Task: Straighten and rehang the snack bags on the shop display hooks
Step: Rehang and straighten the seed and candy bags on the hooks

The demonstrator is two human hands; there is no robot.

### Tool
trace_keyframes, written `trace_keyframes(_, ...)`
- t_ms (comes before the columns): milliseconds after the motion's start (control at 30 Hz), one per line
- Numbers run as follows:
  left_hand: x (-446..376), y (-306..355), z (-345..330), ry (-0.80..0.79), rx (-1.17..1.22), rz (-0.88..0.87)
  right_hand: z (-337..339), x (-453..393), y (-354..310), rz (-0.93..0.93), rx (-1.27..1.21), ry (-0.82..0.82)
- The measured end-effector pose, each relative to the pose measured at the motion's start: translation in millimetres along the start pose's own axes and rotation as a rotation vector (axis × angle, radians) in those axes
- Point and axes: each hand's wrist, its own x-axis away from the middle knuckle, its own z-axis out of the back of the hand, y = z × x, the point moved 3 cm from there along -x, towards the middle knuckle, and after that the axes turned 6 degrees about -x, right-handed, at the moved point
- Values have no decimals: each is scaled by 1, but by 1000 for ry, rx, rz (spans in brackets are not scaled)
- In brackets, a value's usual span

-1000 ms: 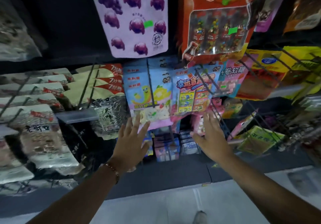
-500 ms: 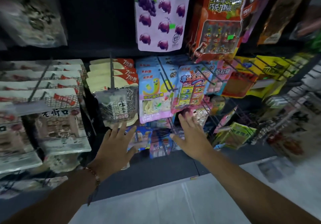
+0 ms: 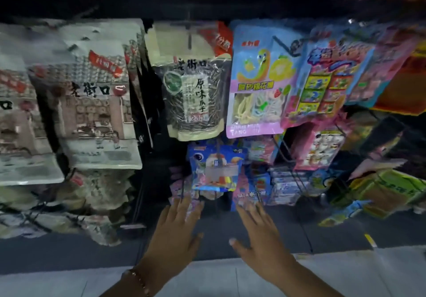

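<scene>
My left hand point(image 3: 176, 232) and my right hand point(image 3: 258, 234) are both stretched forward with straight, spread fingers, low in front of the display. Neither holds anything. Their fingertips reach the bottom row of small snack bags: a blue bag point(image 3: 215, 167) hangs on a hook just above my left fingers, and a pink and blue bag point(image 3: 247, 195) sits at my right fingertips. Above hang a sunflower seed bag point(image 3: 196, 96) and a blue-pink candy bag point(image 3: 258, 82). The picture is blurred.
Large grey-white bags point(image 3: 96, 103) fill the hooks on the left. Colourful packs point(image 3: 327, 82) and wire hooks point(image 3: 297, 177) crowd the right, with yellow-green packs point(image 3: 387, 190) lower right. A dark base ledge point(image 3: 69, 250) and pale floor tiles point(image 3: 345, 273) lie below.
The view has dropped and moved closer to the lower rows. Both hands have come down and together, from the middle row of bags to the small bags at the bottom.
</scene>
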Motion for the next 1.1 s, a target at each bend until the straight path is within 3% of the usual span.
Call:
trace_keyframes(167, -91, -23, -76, 281, -112, -52, -42, -95, 43, 76, 32, 236)
trace_keyframes(300, -143, -28, -97, 439, -266, -58, -55, -154, 60, 165, 149, 453)
trace_keyframes(600, -211, -52, -119, 474, -216, 29, -53, -247, 82, 341, 140, 659)
trace_keyframes(733, -196, -41, -129, 508, -150, 26, -71, -244, 92, 357, 80, 659)
trace_keyframes(867, -134, -30, -156, 603, -122, -66, -109, -182, 97, 382, -144, 661)
trace_keyframes(1000, -40, -39, -221, 516, -113, -277, -179, -126, 96, 541, 73, 649)
trace_keyframes(1100, 8, -50, -262, 421, -82, -296, -230, -114, 85, 599, 181, 523)
